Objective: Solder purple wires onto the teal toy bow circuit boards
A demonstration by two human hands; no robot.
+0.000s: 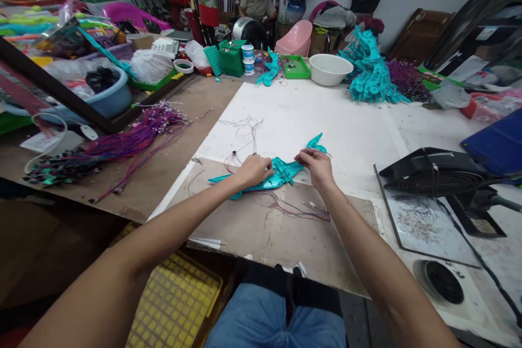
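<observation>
A long teal plastic part (281, 174) with pointed ends and raised ribs lies across the brown board in front of me. My left hand (255, 170) rests on its left half, fingers curled against it. My right hand (317, 167) is at the narrow right section, thumb and fingers pinched together. What sits between those fingertips is too small to make out. Thin red and dark wires (293, 207) trail from beneath the part toward me. More loose wires (253, 133) lie beyond my left hand, with a small black connector (234, 153) among them.
A bundle of purple-red wires (134, 138) lies to the left. Stacked teal parts (369, 73) and a white basin (330, 69) stand at the back. A black fan (436, 171) is at the right, near a soldering-fume-like tray (424, 223). A person (258, 2) sits behind the table.
</observation>
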